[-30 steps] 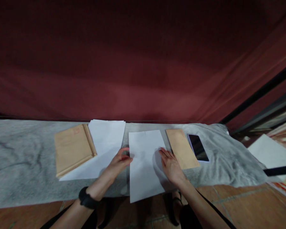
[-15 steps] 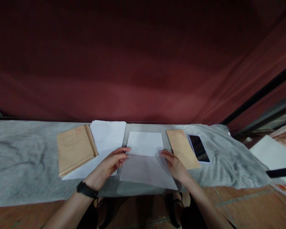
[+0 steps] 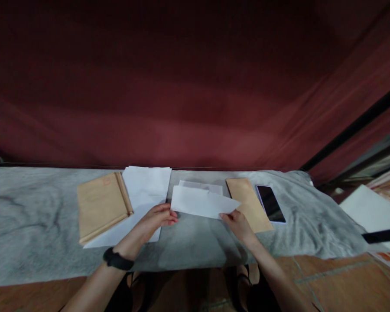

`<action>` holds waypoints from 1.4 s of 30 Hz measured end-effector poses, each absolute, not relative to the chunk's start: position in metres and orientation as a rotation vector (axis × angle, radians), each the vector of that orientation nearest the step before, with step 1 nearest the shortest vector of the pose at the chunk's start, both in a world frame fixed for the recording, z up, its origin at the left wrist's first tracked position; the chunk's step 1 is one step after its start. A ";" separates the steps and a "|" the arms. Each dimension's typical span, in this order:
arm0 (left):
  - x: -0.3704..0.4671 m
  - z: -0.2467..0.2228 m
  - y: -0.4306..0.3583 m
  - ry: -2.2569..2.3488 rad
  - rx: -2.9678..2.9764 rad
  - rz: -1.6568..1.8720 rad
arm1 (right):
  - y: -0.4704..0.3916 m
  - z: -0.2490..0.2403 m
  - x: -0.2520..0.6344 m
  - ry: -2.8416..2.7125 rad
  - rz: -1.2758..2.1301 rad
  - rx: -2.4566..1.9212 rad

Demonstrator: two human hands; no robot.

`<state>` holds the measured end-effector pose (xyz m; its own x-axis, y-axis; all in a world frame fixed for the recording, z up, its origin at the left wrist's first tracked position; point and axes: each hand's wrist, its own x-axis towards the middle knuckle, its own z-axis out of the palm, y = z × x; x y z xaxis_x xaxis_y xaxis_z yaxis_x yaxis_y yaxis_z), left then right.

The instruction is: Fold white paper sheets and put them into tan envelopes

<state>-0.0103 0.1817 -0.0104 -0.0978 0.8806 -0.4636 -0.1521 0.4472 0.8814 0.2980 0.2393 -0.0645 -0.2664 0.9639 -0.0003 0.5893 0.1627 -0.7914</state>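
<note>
Left hand [image 3: 159,216]: resting at 8 o'clock corner of white sheet [image 3: 198,203]; cannot tell if gripping. Right hand [image 3: 236,222]: pinching sheet's near edge, 4 o'clock. White sheet: showing doubled over, centre of grey cloth [image 3: 195,242]. Brown envelope [image 3: 248,206]: lying at 3 o'clock, phone [image 3: 271,204] just beyond. Envelope stack [image 3: 102,203]: lying at 9 o'clock, overlapping white papers [image 3: 149,186]. Red curtain [image 3: 195,143]: hanging at 12 o'clock.

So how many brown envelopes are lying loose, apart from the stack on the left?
1: the loose brown envelope lies between the right hand and the phone. Any beneath the white sheets under the stack would be hidden.
</note>
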 end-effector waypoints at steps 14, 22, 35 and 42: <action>0.009 -0.026 0.180 1.886 1.336 0.627 | 0.236 -0.078 0.292 -2.020 0.525 -1.692; 0.012 -0.021 0.175 1.981 1.319 0.453 | 0.232 -0.073 0.291 -2.148 0.347 -1.751; 0.035 -0.013 0.169 2.276 1.869 0.218 | 0.225 -0.064 0.288 -2.227 0.192 -1.641; 0.076 -0.060 0.188 1.839 2.349 0.678 | 0.227 -0.065 0.246 -2.253 0.409 -1.266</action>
<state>0.0756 0.1877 -0.0599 0.1802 0.9398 0.2904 0.9032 -0.2750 0.3294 0.2455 0.2269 -0.0645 -0.4285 0.8556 0.2906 0.6987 0.5176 -0.4939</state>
